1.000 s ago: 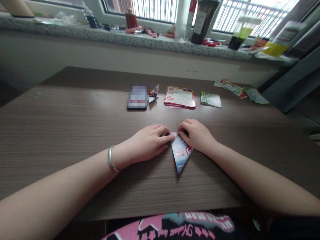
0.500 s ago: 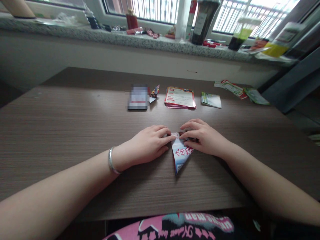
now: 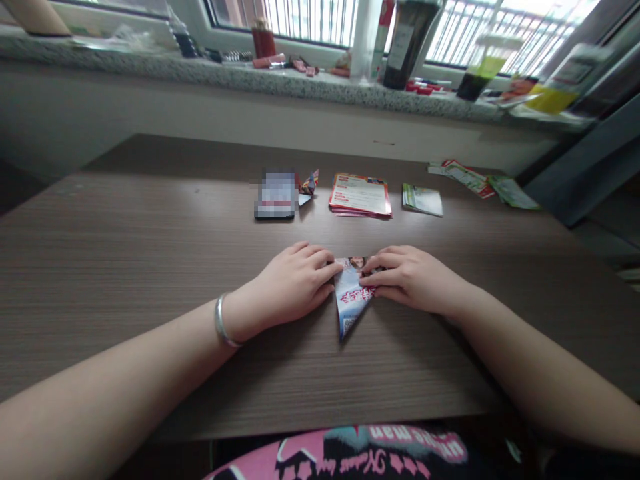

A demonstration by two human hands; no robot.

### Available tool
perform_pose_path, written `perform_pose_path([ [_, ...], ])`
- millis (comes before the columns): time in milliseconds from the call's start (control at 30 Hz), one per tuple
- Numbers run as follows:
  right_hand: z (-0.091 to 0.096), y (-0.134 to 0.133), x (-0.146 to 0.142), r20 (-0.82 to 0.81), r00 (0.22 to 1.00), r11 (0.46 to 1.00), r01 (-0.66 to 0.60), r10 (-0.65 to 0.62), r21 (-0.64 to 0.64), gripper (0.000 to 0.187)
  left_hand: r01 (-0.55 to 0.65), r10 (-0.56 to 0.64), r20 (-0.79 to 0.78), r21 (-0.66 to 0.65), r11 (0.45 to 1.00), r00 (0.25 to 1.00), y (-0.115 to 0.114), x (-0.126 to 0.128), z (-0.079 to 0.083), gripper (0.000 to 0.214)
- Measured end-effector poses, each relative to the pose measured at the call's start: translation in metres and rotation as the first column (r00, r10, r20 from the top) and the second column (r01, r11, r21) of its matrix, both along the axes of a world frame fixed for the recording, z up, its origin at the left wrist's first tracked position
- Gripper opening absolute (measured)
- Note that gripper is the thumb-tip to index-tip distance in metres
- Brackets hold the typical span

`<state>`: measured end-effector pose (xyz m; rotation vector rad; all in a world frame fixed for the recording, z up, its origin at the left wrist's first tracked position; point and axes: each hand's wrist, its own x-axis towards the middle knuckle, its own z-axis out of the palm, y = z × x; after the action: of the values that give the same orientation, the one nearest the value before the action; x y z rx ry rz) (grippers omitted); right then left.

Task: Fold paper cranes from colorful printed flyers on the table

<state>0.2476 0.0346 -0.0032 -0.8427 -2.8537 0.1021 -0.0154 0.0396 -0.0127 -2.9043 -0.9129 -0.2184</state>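
A folded printed paper [image 3: 352,297] lies on the table in front of me, blue and white with pink-red lettering, its sharp corner pointing toward me. My left hand [image 3: 300,277] grips its upper left edge, with the index fingertip on the paper and the thumb close below. From the other side my right hand [image 3: 411,280] holds the right edge, fingers bent over the printed face. Both palms face down, and the right fingers cover part of the paper.
Along the back of the brown table [image 3: 165,253] are a phone-like device [image 3: 275,195] with a blurred screen, a small folded paper piece [image 3: 309,187], a stack of printed sheets [image 3: 361,196], a small pad [image 3: 423,200] and loose leaflets [image 3: 470,180]. Bottles and cups crowd the windowsill [image 3: 310,79].
The folded paper has shifted slightly left and away from me, turning a little. My right fingers have slid lower along its right side, showing more of the top edge.
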Motion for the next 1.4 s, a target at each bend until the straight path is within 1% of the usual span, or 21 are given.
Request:
perform_pose_path([
  [100, -0.011, 0.001, -0.007, -0.064, 0.997, 0.991, 0.055, -0.047, 0.125, 0.027, -0.073, 0.073, 0.004, 0.05, 0.996, 0.997, 0.005, -0.002, 0.0, 0.033],
  [200, -0.017, 0.003, -0.013, -0.099, 0.993, 0.982, 0.078, -0.062, 0.169, 0.027, -0.113, 0.112, 0.017, 0.063, 0.992, 0.994, 0.009, -0.003, 0.001, 0.034],
  [433, -0.015, 0.003, -0.016, -0.091, 0.993, 0.987, 0.091, -0.079, 0.131, 0.028, -0.119, 0.118, 0.056, 0.025, 0.993, 0.991, 0.009, -0.002, 0.001, 0.038],
  [567, -0.015, 0.003, -0.018, -0.089, 0.993, 0.985, 0.091, -0.078, 0.149, 0.029, -0.114, 0.115, 0.044, -0.018, 0.993, 0.992, 0.005, 0.0, 0.003, 0.043],
  [733, -0.015, 0.003, -0.019, -0.077, 0.994, 0.982, 0.091, -0.079, 0.167, 0.029, -0.12, 0.12, 0.006, -0.041, 0.992, 0.993, 0.0, 0.001, 0.008, 0.054],
  [900, -0.014, 0.003, -0.018, -0.059, 0.995, 0.986, 0.085, -0.078, 0.142, 0.03, -0.135, 0.135, -0.04, -0.011, 0.991, 0.99, -0.003, 0.0, 0.005, 0.056],
  [1067, -0.008, 0.001, -0.016, -0.063, 0.995, 0.988, 0.087, -0.079, 0.127, 0.025, -0.164, 0.165, -0.057, 0.013, 0.986, 0.985, -0.005, 0.001, 0.002, 0.056],
  [1233, -0.002, -0.004, -0.013, 0.009, 0.997, 0.993, 0.08, -0.081, 0.092, 0.022, -0.171, 0.172, -0.04, 0.037, 0.985, 0.984, -0.006, 0.002, 0.003, 0.055],
  [1400, 0.004, -0.009, -0.012, 0.024, 0.997, 0.996, 0.07, -0.071, 0.059, 0.026, -0.164, 0.164, -0.007, 0.032, 0.986, 0.986, -0.006, 0.002, 0.002, 0.053],
])
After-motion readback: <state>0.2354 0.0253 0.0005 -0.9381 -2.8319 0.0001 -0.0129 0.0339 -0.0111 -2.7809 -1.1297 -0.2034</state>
